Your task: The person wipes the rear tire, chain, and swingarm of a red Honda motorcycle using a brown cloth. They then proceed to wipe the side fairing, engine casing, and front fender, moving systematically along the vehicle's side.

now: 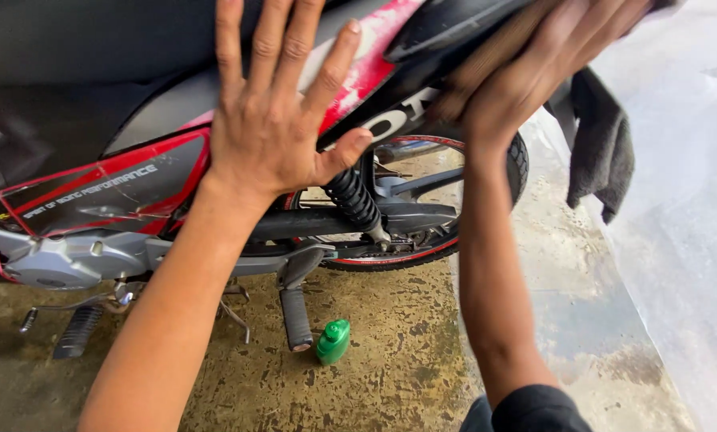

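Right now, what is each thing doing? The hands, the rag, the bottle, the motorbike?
left hand: open, flat on the motorbike's side panel
right hand: blurred, pressing a grey rag on the tail
grey rag: hanging down
green bottle: lying on the floor, cap on
motorbike: parked
rear footpeg: folded down

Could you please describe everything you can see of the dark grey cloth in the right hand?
The dark grey cloth looks soft and napped, like a towel rag. The right hand, blurred, presses its upper part against the black tail section of the red and black motorcycle. The rest hangs loose in folds beside the rear tyre, above the stained concrete floor, not touching it.
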